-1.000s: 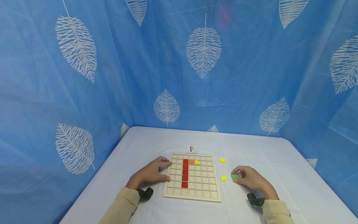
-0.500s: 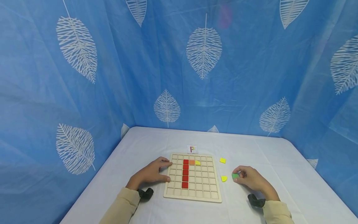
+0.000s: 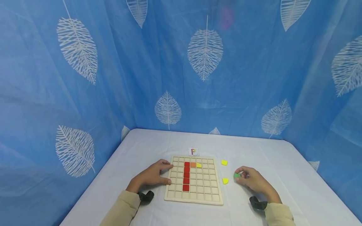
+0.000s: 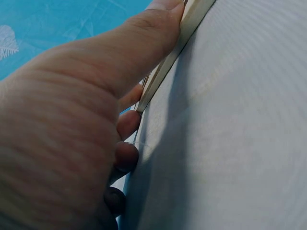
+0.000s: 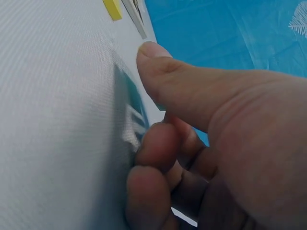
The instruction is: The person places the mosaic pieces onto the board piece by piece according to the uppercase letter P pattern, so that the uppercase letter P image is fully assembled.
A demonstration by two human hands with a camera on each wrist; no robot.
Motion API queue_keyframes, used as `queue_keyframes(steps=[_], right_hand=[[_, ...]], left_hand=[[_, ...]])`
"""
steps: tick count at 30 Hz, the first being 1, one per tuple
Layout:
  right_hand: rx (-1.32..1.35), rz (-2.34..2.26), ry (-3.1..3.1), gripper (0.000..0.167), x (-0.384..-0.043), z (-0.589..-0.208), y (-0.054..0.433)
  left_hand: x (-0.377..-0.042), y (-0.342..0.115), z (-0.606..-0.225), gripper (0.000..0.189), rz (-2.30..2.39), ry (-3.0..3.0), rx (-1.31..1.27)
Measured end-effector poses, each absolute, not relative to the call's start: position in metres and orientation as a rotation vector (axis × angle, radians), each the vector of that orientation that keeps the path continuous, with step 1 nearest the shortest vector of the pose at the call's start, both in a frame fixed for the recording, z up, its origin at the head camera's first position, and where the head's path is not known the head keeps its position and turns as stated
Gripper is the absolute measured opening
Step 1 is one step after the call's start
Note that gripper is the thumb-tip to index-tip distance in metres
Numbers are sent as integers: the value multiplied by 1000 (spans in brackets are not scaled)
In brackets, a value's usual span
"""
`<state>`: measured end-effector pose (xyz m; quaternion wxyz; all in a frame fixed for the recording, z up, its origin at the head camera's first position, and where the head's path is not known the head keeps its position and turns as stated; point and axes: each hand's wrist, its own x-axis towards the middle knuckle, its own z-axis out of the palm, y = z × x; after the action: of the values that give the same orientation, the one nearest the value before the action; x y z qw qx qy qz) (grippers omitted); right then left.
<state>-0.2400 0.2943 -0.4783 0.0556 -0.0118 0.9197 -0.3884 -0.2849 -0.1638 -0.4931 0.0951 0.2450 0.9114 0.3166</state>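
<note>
My left hand (image 3: 152, 173) rests at the left side of a wooden grid board (image 3: 203, 189), thumb and forefinger spread apart along its edge. In the left wrist view the thumb (image 4: 139, 50) lies against the board's rim (image 4: 194, 21). Several red square tiles (image 3: 186, 175) form a column on the board. An orange tile (image 3: 193, 164) and a yellow tile (image 3: 199, 165) continue to the right from the top one. Right of the board, my right hand (image 3: 253, 180) pinches a small green tile (image 3: 236, 175) between thumb and fingers, close to the table. Fingers partly hide its shape.
Two loose yellow tiles lie between board and right hand: a squarish tile (image 3: 224, 162) farther back and a rounded-corner tile (image 3: 225, 181) nearer. A small pattern card (image 3: 193, 152) sits behind the board. Blue leaf-patterned curtains (image 3: 206, 103) surround the white table (image 3: 158, 141).
The green tile has shifted and tilted slightly in my right fingers. My left hand and the board stay put; the head view has moved a little.
</note>
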Motion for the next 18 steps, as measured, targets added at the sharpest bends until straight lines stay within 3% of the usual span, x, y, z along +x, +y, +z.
queue_keyframes(steps=[12,18], right_hand=[[-178,-1253,2801,32,-242,-467,296],[-120,-1316,2784,34,-246,-461,292]], left_hand=[[-284,-166,-494,80,931,2704,739],[-284,-165,-494,81,942,2700,732]])
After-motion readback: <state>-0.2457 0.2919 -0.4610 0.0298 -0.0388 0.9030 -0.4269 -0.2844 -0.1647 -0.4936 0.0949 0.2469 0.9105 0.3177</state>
